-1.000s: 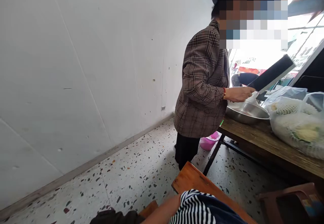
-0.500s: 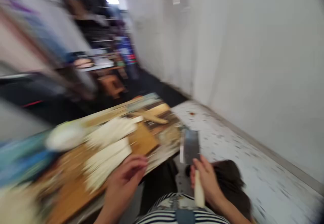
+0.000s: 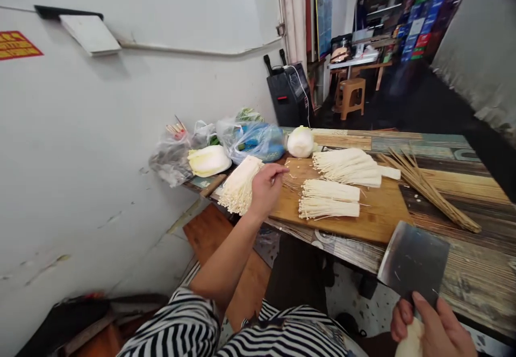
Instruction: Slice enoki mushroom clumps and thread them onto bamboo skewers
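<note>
My right hand [image 3: 431,322] grips the pale handle of a broad cleaver [image 3: 415,260], its dark blade tilted up over the table's front edge. My left hand [image 3: 266,187] is beside a loose bunch of enoki mushrooms [image 3: 239,185] at the board's left end, fingers bent and apart, holding nothing visible. Whether it touches the bunch I cannot tell. On the wooden cutting board [image 3: 382,217] lie two small enoki bundles [image 3: 330,198] side by side. A larger fanned pile of enoki [image 3: 346,166] rests behind them.
Thin bamboo skewers [image 3: 435,195] lie right of the board. Behind it are a round white vegetable [image 3: 300,142], a blue item in a plastic bag [image 3: 258,139] and a cabbage [image 3: 209,161]. A black speaker [image 3: 290,93] stands beyond the table, against the wall.
The view has swung left and sharpened from blur. My left hand has moved left, from beside the small bundles to the loose enoki bunch. The cleaver stays in my right hand.
</note>
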`<state>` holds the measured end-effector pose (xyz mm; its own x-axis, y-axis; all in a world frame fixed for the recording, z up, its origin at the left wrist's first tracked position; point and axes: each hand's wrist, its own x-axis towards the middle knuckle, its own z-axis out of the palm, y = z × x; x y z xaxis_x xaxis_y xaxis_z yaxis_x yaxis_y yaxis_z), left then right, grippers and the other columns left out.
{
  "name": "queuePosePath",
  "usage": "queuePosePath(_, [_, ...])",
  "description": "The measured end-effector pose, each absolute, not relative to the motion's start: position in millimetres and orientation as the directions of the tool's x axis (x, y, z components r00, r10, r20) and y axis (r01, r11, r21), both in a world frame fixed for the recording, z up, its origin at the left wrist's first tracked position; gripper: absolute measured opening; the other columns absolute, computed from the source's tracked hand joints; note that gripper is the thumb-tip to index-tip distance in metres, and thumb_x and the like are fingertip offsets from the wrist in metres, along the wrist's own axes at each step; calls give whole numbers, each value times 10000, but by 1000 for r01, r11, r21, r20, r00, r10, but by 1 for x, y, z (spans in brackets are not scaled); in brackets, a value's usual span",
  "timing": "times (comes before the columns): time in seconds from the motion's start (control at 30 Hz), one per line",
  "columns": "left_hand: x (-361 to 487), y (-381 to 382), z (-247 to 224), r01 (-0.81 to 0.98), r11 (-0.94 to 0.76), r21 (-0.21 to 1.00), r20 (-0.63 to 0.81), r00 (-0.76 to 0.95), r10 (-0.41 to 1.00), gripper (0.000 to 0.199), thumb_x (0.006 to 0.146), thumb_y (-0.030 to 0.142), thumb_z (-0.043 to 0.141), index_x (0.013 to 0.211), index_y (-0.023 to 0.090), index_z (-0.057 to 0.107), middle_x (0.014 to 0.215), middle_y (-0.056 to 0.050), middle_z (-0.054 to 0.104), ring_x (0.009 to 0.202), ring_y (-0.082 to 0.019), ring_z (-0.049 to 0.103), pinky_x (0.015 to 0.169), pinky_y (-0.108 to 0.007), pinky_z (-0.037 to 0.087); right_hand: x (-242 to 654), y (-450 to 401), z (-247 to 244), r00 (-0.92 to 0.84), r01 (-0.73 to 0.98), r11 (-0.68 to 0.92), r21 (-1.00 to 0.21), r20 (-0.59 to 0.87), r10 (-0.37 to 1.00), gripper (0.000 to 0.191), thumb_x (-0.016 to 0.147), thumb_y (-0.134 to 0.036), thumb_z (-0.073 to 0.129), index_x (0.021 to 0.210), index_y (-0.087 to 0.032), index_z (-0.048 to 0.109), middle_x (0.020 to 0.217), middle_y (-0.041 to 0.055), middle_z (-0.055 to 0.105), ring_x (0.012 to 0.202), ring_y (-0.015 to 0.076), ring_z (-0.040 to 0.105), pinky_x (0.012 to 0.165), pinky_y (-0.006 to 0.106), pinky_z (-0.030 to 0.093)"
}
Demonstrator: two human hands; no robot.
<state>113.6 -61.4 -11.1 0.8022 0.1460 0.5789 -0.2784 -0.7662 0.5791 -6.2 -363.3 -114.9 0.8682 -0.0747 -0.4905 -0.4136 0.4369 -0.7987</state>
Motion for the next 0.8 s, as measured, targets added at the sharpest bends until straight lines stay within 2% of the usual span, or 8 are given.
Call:
queuePosePath(0.1, [135,-73,-1,-123,-957,264,338,941,-28,299,880,105,445,1073,197,654,1295,-83,583,1249,-259,489,1076,-516,317,-1,-359,-112,861,-420,447,-790,-503,-79,351,756,-425,667,707,-238,374,521,-70,485,409,109,467,388,241,394])
queuePosePath(0.17, [138,-93,6,-172,-983,70,253,956,-149,329,930,267,472,1241,218,567,1455,-82,430,1386,-297,312,1125,-611,114,0,-358,-110,855,-430,450,-783,-513,-77,373,755,-446,671,715,-244,360,514,-76,480,394,115,456,372,249,386])
queuePosePath(0.23, [135,-117,10,-321,-946,-34,204,925,-321,587,894,512,519,1380,196,430,1525,-116,303,1437,-314,177,1132,-608,-25,0,-359,-109,863,-425,445,-788,-502,-65,385,762,-463,666,713,-243,354,509,-78,477,389,118,458,373,253,386])
queuePosePath(0.27, [134,-129,10,-413,-909,-57,154,896,-417,763,831,615,553,1427,179,359,1542,-133,252,1446,-319,133,1139,-582,-47,-1,-360,-109,868,-422,442,-791,-493,-53,384,769,-468,660,711,-242,356,508,-78,477,389,118,461,377,253,387])
queuePosePath(0.33, [134,-148,7,-551,-832,-60,23,833,-553,1008,710,710,620,1477,169,251,1559,-146,194,1451,-322,97,1157,-533,-22,-1,-364,-110,875,-430,433,-792,-485,-18,377,784,-480,643,705,-238,366,509,-75,476,391,117,467,387,257,394])
queuePosePath(0.4, [139,-161,0,-602,-797,-46,-97,797,-596,1100,658,682,684,1500,190,175,1564,-138,180,1446,-319,120,1162,-504,41,-1,-369,-113,868,-456,418,-786,-496,15,373,794,-498,627,703,-235,379,514,-70,481,393,117,472,394,262,402])
queuePosePath(0.6, [163,-172,-11,-523,-850,-68,-244,835,-494,1139,613,566,730,1503,179,135,1485,-125,350,1346,-351,283,1109,-502,195,-2,-385,-125,855,-494,427,-757,-513,79,378,783,-537,623,728,-239,397,521,-74,475,382,113,465,377,261,396])
queuePosePath(0.8, [177,-172,-8,-540,-831,-133,-306,820,-483,1095,598,558,705,1478,153,193,1423,-155,399,1289,-340,366,1091,-509,235,-7,-393,-129,869,-475,454,-753,-484,106,374,780,-560,615,775,-248,408,545,-85,478,372,113,458,372,268,406])
